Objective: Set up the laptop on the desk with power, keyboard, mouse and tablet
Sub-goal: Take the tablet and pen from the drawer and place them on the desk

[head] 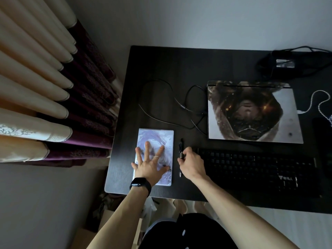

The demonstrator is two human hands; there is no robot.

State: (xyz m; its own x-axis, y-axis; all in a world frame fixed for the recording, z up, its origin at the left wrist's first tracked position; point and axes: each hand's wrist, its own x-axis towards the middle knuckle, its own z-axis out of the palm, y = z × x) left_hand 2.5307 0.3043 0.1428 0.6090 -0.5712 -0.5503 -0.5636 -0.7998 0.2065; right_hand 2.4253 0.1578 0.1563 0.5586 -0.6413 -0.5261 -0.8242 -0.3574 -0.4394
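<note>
A pale tablet [158,137] with a swirling picture lies at the desk's front left. My left hand [150,161] rests flat on it with fingers spread. Just right of the tablet lies a black pen [181,145], and my right hand [191,162] pinches its middle with curled fingers. The shut laptop [251,112] with a printed lid sits at the middle right. A black keyboard [256,168] lies in front of it. A thin black cable [161,112] loops from the laptop's left side across the desk. The power brick [284,64] with coiled cord sits at the back right.
The dark desk [125,123] ends at its left edge near the curtains [45,87]. A white braided cable [319,103] curls at the right edge, beside a dark object [323,141] that is hard to make out. Bags lie on the floor under the desk's front.
</note>
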